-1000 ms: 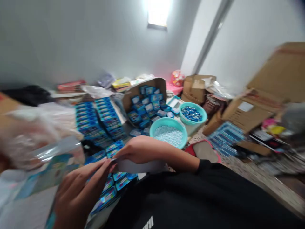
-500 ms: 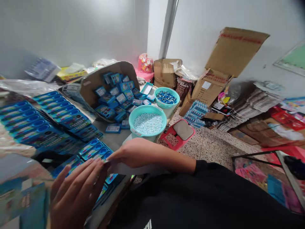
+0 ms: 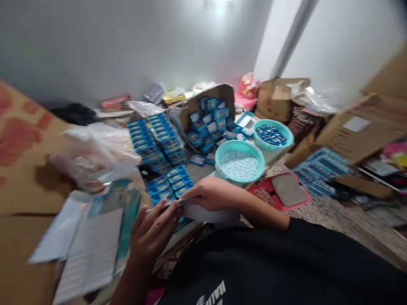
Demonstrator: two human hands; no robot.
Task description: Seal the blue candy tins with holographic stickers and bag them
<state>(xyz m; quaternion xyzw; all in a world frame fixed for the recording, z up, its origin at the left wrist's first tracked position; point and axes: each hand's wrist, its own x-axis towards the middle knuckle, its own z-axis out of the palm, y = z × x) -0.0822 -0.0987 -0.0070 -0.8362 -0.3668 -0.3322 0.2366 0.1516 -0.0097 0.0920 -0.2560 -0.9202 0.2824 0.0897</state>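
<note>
In the head view my right hand (image 3: 213,194) is closed on a thin white sheet (image 3: 211,214), which hangs below it in front of my shirt. My left hand (image 3: 155,228) meets it from the left, fingers bent over the sheet's edge; whether it is paper or plastic I cannot tell. Just beyond my hands lie stacked blue printed packs (image 3: 179,180). A turquoise basin (image 3: 219,167) of small pale pieces stands past my right hand.
Behind the packs, a tipped carton (image 3: 227,91) spills small blue boxes. Another turquoise basin (image 3: 288,140) holds dark blue shiny pieces. A red stool (image 3: 282,205) stands on the right floor. Clear bags and white printed sheets (image 3: 92,250) lie left, beside a big carton (image 3: 25,169).
The view has swung left, so table things appear further right, and the carton and white printed sheets at left have come into view. Both hands keep together at the white sheet.
</note>
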